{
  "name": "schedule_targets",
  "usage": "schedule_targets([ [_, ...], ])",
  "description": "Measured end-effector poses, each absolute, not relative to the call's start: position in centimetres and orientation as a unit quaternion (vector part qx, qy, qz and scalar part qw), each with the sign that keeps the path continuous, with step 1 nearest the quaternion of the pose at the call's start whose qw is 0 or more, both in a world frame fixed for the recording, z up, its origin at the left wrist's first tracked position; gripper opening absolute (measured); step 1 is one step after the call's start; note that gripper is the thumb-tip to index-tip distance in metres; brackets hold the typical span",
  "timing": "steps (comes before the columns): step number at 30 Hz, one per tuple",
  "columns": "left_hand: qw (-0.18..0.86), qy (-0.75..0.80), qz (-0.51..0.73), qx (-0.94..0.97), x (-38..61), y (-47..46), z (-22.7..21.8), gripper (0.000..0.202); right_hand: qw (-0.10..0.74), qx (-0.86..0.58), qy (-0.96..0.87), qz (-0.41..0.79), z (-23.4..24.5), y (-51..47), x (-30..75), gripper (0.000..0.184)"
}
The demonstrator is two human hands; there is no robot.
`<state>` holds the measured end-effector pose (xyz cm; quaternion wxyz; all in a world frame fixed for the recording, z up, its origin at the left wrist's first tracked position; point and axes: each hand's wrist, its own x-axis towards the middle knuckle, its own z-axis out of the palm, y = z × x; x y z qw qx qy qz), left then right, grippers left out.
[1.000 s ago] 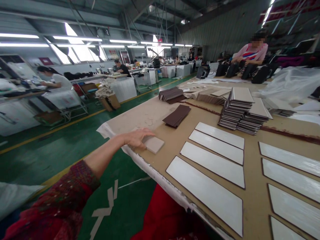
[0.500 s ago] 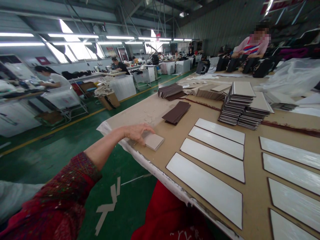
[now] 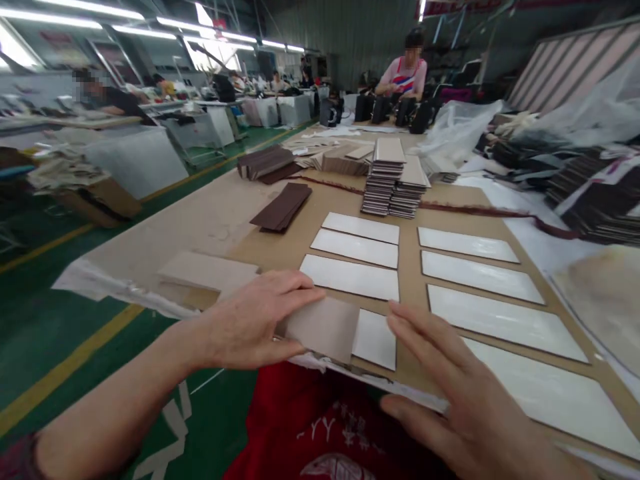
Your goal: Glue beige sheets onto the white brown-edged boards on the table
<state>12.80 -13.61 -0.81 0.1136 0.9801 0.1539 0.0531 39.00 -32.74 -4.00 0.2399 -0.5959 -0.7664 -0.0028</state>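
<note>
My left hand [image 3: 255, 320] grips a beige cardboard piece [image 3: 325, 328] between thumb and fingers, at the table's near edge. The piece lies over the left part of the nearest white-faced panel [image 3: 377, 339]; whether it touches the panel I cannot tell. To the right, my right hand [image 3: 450, 380] is open, fingers stretched and thumb apart, close to that panel's right end. Behind my left hand lies more beige board [image 3: 207, 268], partly hidden by the hand. Dark-edged white panels [image 3: 350, 275] lie in two columns, the right column [image 3: 505, 320] partly behind my right hand.
Dark brown strips [image 3: 283, 205] lie beyond the panels at left. Stacked boards [image 3: 383, 177] stand farther back, near a brown stack [image 3: 265, 160]. Clear plastic sheeting [image 3: 465, 123] and dark piles are at right. Across the table a person [image 3: 407, 73] works among black bags.
My left hand has moved right along the near edge with a beige piece, now over the nearest panel. My right hand has come into view. The camera has turned right.
</note>
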Motion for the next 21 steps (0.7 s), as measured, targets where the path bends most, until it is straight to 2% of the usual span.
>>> schedule_targets([
  [3,0.128,0.128,0.077,0.981,14.2,-14.8,-2.3,0.060,0.212,-0.563,-0.799,-0.006,-4.5,-31.2,36.9,0.068],
  [12,0.131,0.098,0.095,0.982,15.9,-15.5,-2.9,0.059,0.214,-0.558,-0.801,-0.042,-6.2,-30.8,36.9,0.045],
  [16,0.116,0.134,0.176,0.968,14.3,-14.7,-1.8,0.067,0.273,-0.581,-0.765,-0.046,-6.0,-31.0,39.5,0.044],
  [19,0.091,0.272,0.291,0.913,11.5,-13.7,-2.2,0.048,0.315,-0.658,-0.684,-0.004,-6.4,-31.9,43.4,0.048],
  [21,0.097,0.354,0.315,0.875,9.7,-13.3,-3.6,0.034,0.314,-0.693,-0.648,0.004,-7.3,-32.6,45.9,0.051],
])
